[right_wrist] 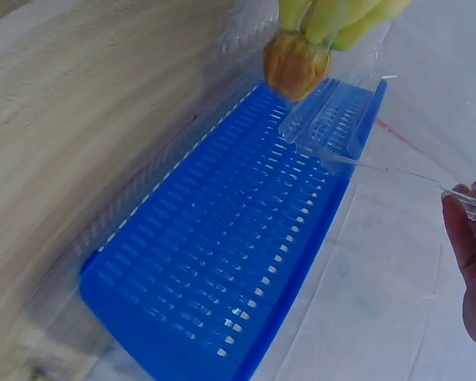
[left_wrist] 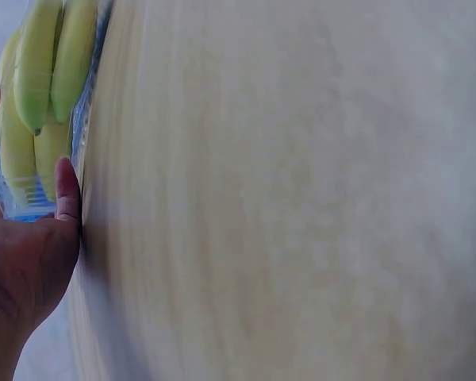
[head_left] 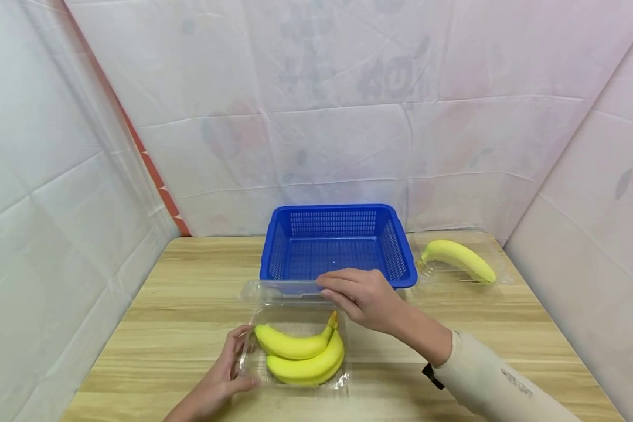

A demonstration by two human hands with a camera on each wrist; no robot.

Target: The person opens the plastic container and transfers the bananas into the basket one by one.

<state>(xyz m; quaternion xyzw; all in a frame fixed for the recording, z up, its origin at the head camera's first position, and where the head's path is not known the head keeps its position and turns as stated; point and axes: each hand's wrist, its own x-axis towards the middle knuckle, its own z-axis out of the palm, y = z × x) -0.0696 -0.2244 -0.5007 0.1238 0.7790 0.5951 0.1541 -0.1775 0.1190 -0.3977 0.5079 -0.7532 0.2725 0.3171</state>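
A: Clear clamshell box [head_left: 295, 357], low centre of frame, on wooden table [head_left: 190, 293]. Bunch of bananas [head_left: 303, 354] inside, stems toward upper right.

B: Lid?

A: Lid [head_left: 282, 290] swung open, reaching up toward frame centre, edge just in front of blue basket [head_left: 337, 243]. Right hand [head_left: 361, 296] on lid's edge, fingers curled over it, pinching. Confirmed in right wrist view: fingertips [right_wrist: 464, 230] at far right clamp thin clear plastic; stem end of bunch [right_wrist: 295, 63] at top of frame.

B: Other hand?

A: Left hand [head_left: 227, 375] at box's left side, lower centre-left. Thumb against front left corner, fingers curled round left rim, gripping. Left wrist view: thumb [left_wrist: 66, 194] pressed on box wall at left edge, bananas [left_wrist: 40, 87] behind plastic, upper left. Rest of that view blurred.

B: Surroundings?

A: Basket just above centre, slotted walls, touching backdrop side of table. Single banana [head_left: 459, 258] at right of frame, lying on a second clear tray [head_left: 498, 275], just beside basket. White creased sheeting [head_left: 348, 117] across top and both sides. Cream sleeve [head_left: 490, 381] at lower right.
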